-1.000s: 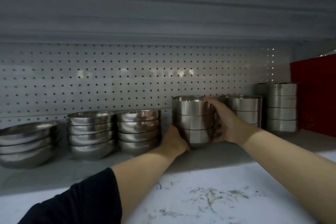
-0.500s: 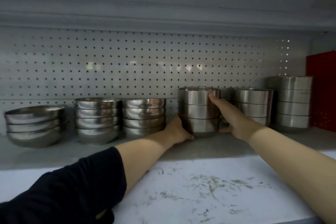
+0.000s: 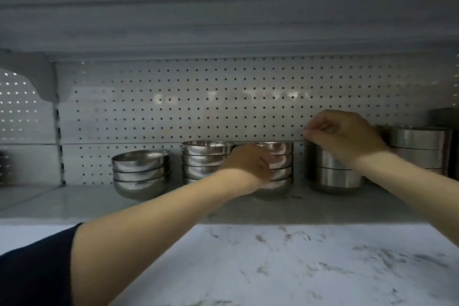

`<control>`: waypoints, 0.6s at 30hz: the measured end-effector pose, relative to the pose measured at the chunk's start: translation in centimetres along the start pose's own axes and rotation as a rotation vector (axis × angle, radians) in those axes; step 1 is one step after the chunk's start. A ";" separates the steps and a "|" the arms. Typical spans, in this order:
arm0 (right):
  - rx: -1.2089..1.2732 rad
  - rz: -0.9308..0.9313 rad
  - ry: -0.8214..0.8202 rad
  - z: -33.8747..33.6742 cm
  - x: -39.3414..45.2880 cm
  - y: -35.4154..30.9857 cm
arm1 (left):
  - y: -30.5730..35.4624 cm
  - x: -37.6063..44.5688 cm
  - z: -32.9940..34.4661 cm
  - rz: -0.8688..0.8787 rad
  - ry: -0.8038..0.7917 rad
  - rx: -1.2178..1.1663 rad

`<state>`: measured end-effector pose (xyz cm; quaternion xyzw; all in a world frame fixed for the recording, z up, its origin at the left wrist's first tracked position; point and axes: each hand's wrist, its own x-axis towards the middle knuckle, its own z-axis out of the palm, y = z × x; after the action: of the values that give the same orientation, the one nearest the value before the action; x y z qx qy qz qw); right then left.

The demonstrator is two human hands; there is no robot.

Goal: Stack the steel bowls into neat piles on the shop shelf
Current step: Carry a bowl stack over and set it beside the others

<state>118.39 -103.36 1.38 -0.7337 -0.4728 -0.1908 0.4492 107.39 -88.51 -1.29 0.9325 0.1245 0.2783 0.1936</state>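
L hand (image 3: 250, 164) up against the third pile of round steel bowls (image 3: 278, 169), fingers laid along its left side, touching; looks like a flat press more than a wrap, fingers mostly straight as far as visible; blur on the fingertips so can't call it finer than that. R hand (image 3: 342, 136) over the top of the straight-walled bowl stack (image 3: 332, 174), fingers curled down at the top rim; top bowl hidden behind the hand, so can't tell if it's actually gripping the rim or just resting on it.

All piles sit on the grey shop shelf (image 3: 173, 204), back near the pegboard (image 3: 198, 102). L to R: low pile of wide shallow bowls (image 3: 141, 174), 3 high; pile of round bowls (image 3: 203, 161) just beside the one the L hand touches; small gap; straight-walled stack under R hand; another straight-walled stack (image 3: 419, 149) just beside it at far right, partly cut by the R forearm. Piles upright, roughly aligned.

Dark sleeve (image 3: 34, 271) on L upper arm; R forearm bare. White marbled ledge (image 3: 298, 268) w/ grey scuffs in front, below the shelf.
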 end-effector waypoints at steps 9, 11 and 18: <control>0.101 0.072 -0.533 14.0 -1.9 -11.8 | -10.5 -4.4 -7.4 -0.128 0.034 0.433; 0.127 0.143 -0.567 16.5 -1.1 -12.5 | -12.1 -4.9 -8.3 -0.163 0.037 0.481; 0.294 0.403 -0.557 22.2 1.6 -13.8 | -21.5 -8.2 -15.4 -0.523 0.289 0.169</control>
<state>104.03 -81.81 -2.52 -0.7635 -0.4455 0.1782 0.4323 89.29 -67.65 -2.57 0.8324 0.4091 0.3376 0.1604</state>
